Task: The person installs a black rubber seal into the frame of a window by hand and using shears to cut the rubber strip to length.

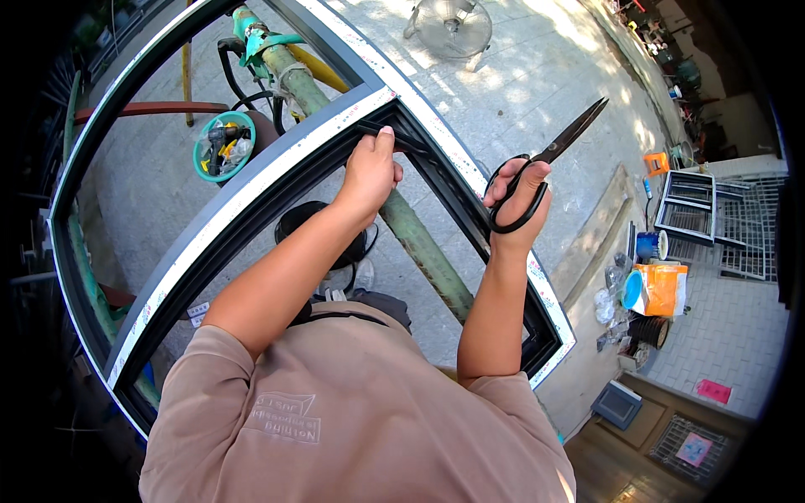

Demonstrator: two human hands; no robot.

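A large window frame with white, patterned film on its faces and dark inner channels lies in front of me. My left hand is closed at the inner corner of its nearer opening, thumb pressed onto a black rubber strip. That strip runs along the channel; how far the fingers wrap it is hidden. In my right hand, over the frame's right side, is a pair of black-handled scissors. Their blades point up and to the right, away from the frame, and look closed together.
A green pipe passes beneath the frame. Left of centre, a teal basin holds a drill and small parts. A floor fan stands at the far side. Along the right lie smaller frames, an orange bag and a blue tub.
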